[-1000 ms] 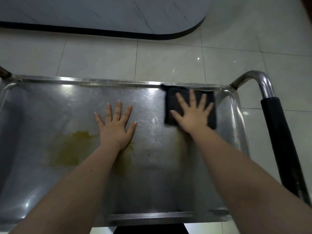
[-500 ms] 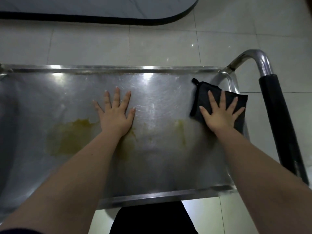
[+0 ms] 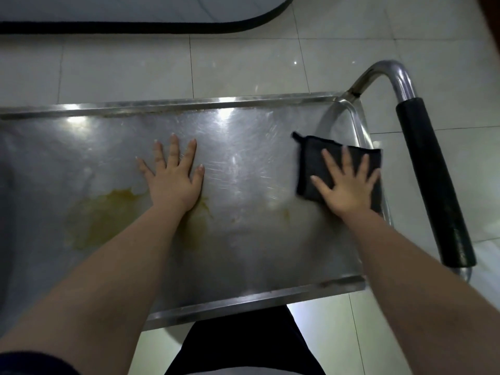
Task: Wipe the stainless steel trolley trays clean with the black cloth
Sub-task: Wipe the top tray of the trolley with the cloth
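Right hand [image 3: 346, 188], fingers straight, presses the black cloth [image 3: 311, 163] at the three o'clock end of the tray [image 3: 243, 239]; left hand [image 3: 173, 182] lies released mid-tray.

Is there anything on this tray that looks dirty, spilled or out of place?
A yellowish stain spreads over the left part of the tray, beside the left hand. A fainter yellow smear lies near the black cloth, which the right hand presses flat.

black cloth [image 3: 311, 163], silver tray [image 3: 243, 147], yellow stain [image 3: 102, 215]
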`<state>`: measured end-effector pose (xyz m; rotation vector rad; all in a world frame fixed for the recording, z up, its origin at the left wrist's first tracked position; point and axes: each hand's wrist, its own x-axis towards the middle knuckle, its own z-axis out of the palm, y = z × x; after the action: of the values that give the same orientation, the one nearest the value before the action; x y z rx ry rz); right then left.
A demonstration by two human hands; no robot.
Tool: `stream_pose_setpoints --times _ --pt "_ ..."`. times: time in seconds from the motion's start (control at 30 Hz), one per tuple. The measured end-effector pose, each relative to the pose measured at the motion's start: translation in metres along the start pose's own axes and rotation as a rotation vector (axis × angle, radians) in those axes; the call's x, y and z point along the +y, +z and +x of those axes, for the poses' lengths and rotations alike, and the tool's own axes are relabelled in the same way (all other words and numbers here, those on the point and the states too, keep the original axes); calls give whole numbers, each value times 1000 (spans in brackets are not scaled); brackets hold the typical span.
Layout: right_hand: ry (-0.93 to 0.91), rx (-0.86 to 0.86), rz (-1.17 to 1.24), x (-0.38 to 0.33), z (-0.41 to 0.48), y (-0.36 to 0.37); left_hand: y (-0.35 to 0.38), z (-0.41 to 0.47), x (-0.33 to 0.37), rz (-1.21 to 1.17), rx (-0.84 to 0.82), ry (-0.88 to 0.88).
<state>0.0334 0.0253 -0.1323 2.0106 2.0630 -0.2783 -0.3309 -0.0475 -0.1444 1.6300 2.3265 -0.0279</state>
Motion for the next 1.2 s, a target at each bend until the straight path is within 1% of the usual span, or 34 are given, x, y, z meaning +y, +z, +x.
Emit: stream_pose_setpoints --times 0.07,0.13,0.17,0.27,0.3,0.37,0.43,0.5,0.57,0.6,0.63,0.7,0.73,0.77,0.87,0.93,0.97,1.0,1.03,1.07,1.13,1.2 --pt "41 -28 1 13 -4 -2 1 -1 1 1 10 -1" --pt "0 -23 -13 -17 -17 4 1 0 1 6 10 0" --pt "-62 -3 -15 -44 -30 9 1 1 0 9 8 1" --pt "-367 112 2 -132 -84 28 -1 0 -1 17 11 -3" --pt "-443 125 -3 -151 -98 32 -1 -1 0 15 14 -1" --pt "-508 148 12 -156 -104 35 -1 -3 2 12 15 8" --pt "-455 189 47 -124 -89 35 -1 -2 2 7 6 15" --pt "-253 146 19 -68 -71 31 -1 -1 2 8 4 16" --pt "-18 60 0 -4 -56 25 -1 -1 2 13 9 16" --pt "64 23 -1 21 -51 21 -1 -1 3 12 8 15" --pt "113 -4 -12 36 -49 16 -1 -1 4 11 6 13" --pt "140 -37 -5 32 -49 11 -1 0 5 17 9 7" --pt "100 -33 -4 14 -54 12 -1 0 5 17 10 7" --pt "13 -21 -20 -11 -64 16 -1 0 4 16 10 6" --pt "-398 68 -19 -107 -114 34 0 0 3 26 12 6" --pt "-631 85 -23 -154 -149 44 -1 0 2 22 11 7" --pt "-692 72 -25 -163 -157 47 -1 -1 2 18 11 12" --pt "-715 74 -19 -162 -156 48 -1 -1 2 14 11 18" --pt "-706 97 2 -151 -150 48 -2 -1 2 12 12 21" --pt "-651 115 22 -132 -142 47 -2 -1 2 11 12 21" --pt "-416 119 -6 -79 -124 41 -2 -2 3 8 14 24" --pt "-162 71 -36 -16 -108 36 -2 -4 4 16 12 34"
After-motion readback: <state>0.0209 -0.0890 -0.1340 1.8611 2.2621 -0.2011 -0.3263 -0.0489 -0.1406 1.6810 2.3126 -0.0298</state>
